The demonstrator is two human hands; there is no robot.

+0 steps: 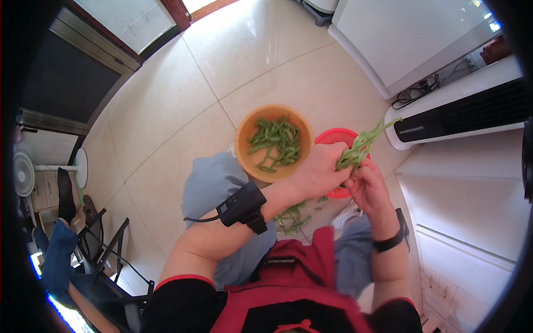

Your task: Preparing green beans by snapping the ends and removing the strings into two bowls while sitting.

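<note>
My left hand (320, 170) is closed around a small bunch of green bean pods (361, 145), whose tips stick out to the upper right. At the lower end of the bunch is my right hand (368, 185), with thumb and fingertips pinched together; what lies between them is hidden. Under both hands stands a red plastic basket (338, 134), mostly covered by them. To its left, an orange-yellow basin (246, 125) holds many green pods (283, 139). Green scraps (293, 220) lie on the floor between my knees.
A white appliance with a black front (454, 118) lies along the right, with cables behind it. Black metal folding legs (112, 249) and another person's leg in jeans (60, 258) are at the lower left. A white fan (23, 172) stands at the far left.
</note>
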